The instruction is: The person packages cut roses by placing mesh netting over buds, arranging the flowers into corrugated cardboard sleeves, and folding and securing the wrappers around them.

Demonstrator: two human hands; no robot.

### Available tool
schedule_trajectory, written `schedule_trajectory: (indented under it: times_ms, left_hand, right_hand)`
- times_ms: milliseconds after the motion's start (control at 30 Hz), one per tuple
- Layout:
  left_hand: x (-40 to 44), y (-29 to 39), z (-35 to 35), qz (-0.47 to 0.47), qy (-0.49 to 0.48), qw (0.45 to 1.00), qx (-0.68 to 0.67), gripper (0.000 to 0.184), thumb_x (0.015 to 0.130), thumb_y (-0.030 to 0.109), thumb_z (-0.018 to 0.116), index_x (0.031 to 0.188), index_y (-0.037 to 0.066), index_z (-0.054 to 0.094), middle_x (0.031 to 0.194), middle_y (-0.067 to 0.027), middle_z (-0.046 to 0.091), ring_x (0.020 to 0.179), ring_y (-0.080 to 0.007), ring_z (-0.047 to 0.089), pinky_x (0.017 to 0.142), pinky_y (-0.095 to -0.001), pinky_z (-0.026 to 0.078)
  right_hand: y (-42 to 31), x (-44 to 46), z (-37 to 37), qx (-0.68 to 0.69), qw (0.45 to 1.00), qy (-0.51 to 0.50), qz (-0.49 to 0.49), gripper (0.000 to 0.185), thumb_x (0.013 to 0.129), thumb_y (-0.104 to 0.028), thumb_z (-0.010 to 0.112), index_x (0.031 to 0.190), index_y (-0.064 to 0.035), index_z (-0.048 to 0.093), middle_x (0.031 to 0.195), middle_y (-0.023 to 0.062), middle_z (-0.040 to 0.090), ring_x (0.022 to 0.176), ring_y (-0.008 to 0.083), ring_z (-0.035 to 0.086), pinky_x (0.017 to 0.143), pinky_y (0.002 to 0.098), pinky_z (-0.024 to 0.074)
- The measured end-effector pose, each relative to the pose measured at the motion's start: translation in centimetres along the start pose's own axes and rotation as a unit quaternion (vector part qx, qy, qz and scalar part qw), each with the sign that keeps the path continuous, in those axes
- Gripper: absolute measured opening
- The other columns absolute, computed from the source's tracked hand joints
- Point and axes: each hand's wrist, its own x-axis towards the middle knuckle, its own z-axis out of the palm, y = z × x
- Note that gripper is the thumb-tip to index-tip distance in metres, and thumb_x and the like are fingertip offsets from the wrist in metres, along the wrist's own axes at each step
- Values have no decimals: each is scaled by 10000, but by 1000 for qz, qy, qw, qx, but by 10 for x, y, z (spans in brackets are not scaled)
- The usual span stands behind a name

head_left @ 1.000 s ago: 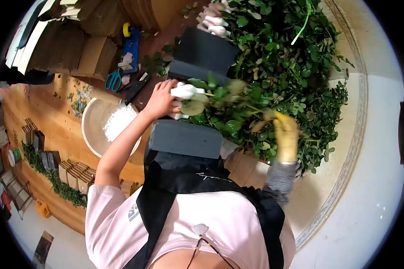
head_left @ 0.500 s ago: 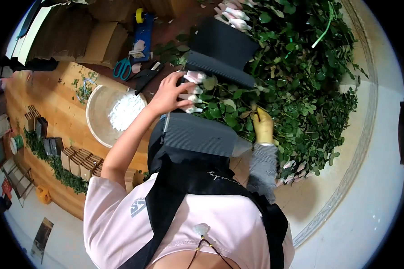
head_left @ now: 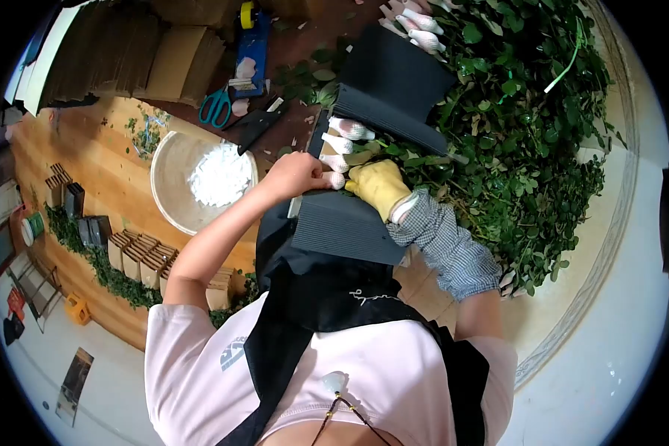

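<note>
Several pale pink roses in white netting (head_left: 349, 128) lie side by side between two dark grey ridged boards, stems pointing right. My bare left hand (head_left: 299, 177) has its fingers closed at the tip of the nearest netted rose (head_left: 334, 181). My right hand (head_left: 379, 188), in a yellow glove, is curled round that rose just behind its head; the glove hides the stem there. Below both hands is the near ridged board (head_left: 349, 228). The far board (head_left: 390, 123) leans beyond the row of roses.
A big heap of leafy rose stems (head_left: 513, 171) covers the right side. On the left stands a round tub (head_left: 163, 182) of white pieces (head_left: 221, 175). Teal scissors (head_left: 215, 108), a blue tape dispenser (head_left: 253, 48) and cardboard (head_left: 182, 63) lie at the upper left.
My right hand has moved left and up from the leaves to the nearest rose head. My left hand, spread over the row before, has closed at that rose. The view has shifted slightly.
</note>
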Motion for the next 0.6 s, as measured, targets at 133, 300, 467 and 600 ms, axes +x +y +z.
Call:
schedule_trajectory:
  times_ms: [133,300,467,600]
  left_hand:
    - [-2,-3,11,64,114,991,-18,307,792,319,784,748,31,687,779,-129,650,714,-325,642,656,-416,504]
    - [2,-29,15,165,45,939,-297,276,899,273,705,815,13,666,724,-55,590,683,-197,607,677,-345,487]
    - [-28,-34,-47,-50,252,914,-314,305,968,261,626,908,-35,667,767,-25,655,748,-136,606,701,-293,481]
    - [-7,-9,-20,62,82,993,64,498,723,520,788,719,30,700,773,-150,670,758,-333,661,662,-398,524]
  right_hand:
    - [4,-3,10,31,1000,5,-6,307,961,-373,546,923,-109,697,860,83,730,819,277,700,727,403,529]
    - [2,2,28,-23,999,32,-9,220,894,-307,609,872,-100,680,826,97,714,792,283,690,708,412,534]
    - [10,0,30,-13,999,30,-3,192,868,-267,619,939,-110,704,869,89,724,805,279,697,716,416,546]
    - [12,-2,8,28,999,-17,-25,260,918,-353,601,968,-118,699,919,108,722,868,298,691,778,416,536]
